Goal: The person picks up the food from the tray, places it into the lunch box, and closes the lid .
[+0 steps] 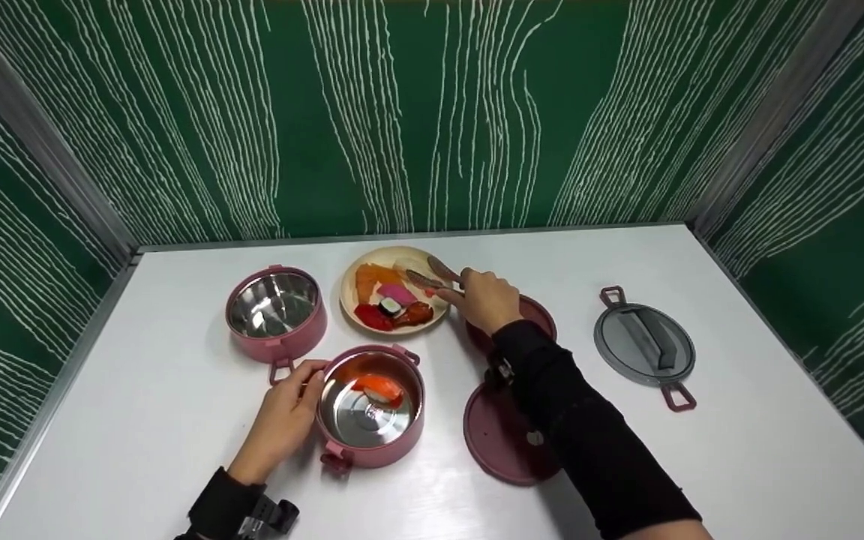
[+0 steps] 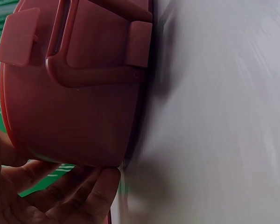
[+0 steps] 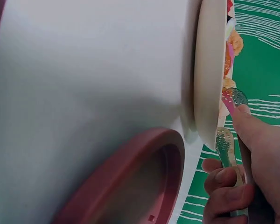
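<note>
You're steadying near pink pot (image 1: 372, 409) with loosely curved left hand (image 1: 286, 420) | right hand (image 1: 486, 298) is gripping tongs (image 1: 432, 274) over plate (image 1: 351, 300) | one sushi (image 1: 378, 387) potted, rest waiting, far pot (image 1: 274, 313) unfilled

The near pink container (image 1: 372, 409) is showing a matt plastic shell around a polished metal liner that is mirroring the light; the far pink container (image 1: 276, 315) is looking the same, steel inside, dull plastic outside. The sushi piece (image 1: 378, 388) is shining like glossy plastic. The plate (image 1: 396, 289) is appearing as smooth, matt cream plastic, possibly bamboo fibre, since the view is too soft to tell. The tongs (image 1: 432, 276) are looking textured at the tips. The grey lid (image 1: 645, 346) is reading as semi-matt plastic. The table (image 1: 739, 450) is gleaming, smooth and faintly reflective. The sleeve (image 1: 589, 435) is looking like matt black knit cloth.
</note>
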Motion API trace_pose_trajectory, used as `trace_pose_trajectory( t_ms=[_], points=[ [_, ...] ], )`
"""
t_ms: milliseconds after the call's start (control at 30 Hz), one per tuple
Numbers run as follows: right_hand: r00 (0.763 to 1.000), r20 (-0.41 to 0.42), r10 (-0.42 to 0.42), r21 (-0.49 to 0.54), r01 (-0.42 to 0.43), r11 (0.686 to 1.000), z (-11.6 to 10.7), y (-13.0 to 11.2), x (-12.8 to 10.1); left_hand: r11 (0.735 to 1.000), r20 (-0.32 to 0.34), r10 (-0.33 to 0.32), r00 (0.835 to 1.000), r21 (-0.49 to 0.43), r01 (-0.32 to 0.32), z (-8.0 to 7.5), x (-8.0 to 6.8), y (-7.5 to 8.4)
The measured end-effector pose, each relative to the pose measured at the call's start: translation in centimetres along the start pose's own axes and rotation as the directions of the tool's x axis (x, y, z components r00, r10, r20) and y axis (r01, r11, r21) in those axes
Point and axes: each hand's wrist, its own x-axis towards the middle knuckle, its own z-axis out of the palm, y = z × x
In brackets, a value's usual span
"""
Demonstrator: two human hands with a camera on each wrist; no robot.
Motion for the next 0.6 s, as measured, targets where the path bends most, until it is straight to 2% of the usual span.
trace_pose_trajectory(
  t_ms=[300, 600],
  points=[
    [1.000, -0.015, -0.023, -0.047, 0.022, 0.999, 1.0, -0.4, 0.2, 1.000, -0.004, 0.017, 1.000, 0.013, -0.017, 0.1, 0.2, -0.1],
    [0.998, -0.035, -0.049, -0.053, 0.047, 0.997, 1.3, -0.4, 0.3, 1.000, -0.009, -0.001, 1.000, 0.006, 0.001, 0.0, 0.2, -0.2]
  ],
)
